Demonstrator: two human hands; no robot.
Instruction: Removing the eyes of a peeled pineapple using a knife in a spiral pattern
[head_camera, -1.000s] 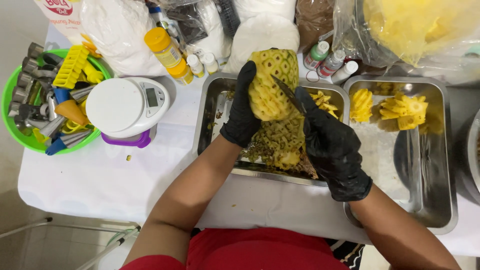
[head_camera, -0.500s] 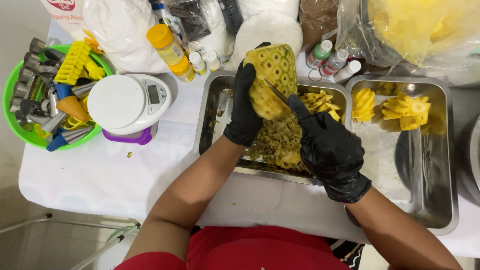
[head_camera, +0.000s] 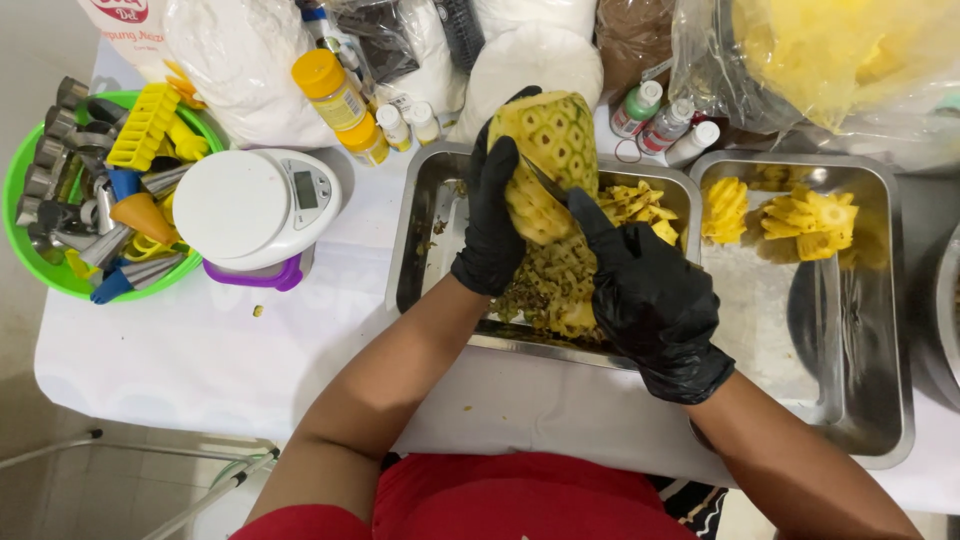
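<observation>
Two steel trays sit side by side on the white-covered table: the left tray holds a heap of pineapple peelings, and the right tray holds cut yellow pineapple pieces at its far end. A clear bag of pineapple flesh lies beyond the right tray. To the left stands a white kitchen scale on a purple base, and past it a green bowl crowded with metal cutters and coloured plastic tools. White bags, a yellow-capped bottle and small dropper bottles line the far edge, close behind the trays.

Over the left tray, the peeled pineapple stands upright. The left hand, in a black glove, is wrapped around its left side, gripping it. The right hand, also black-gloved, is closed on a knife, whose blade lies against the fruit's right flank; its handle is hidden in the glove.
</observation>
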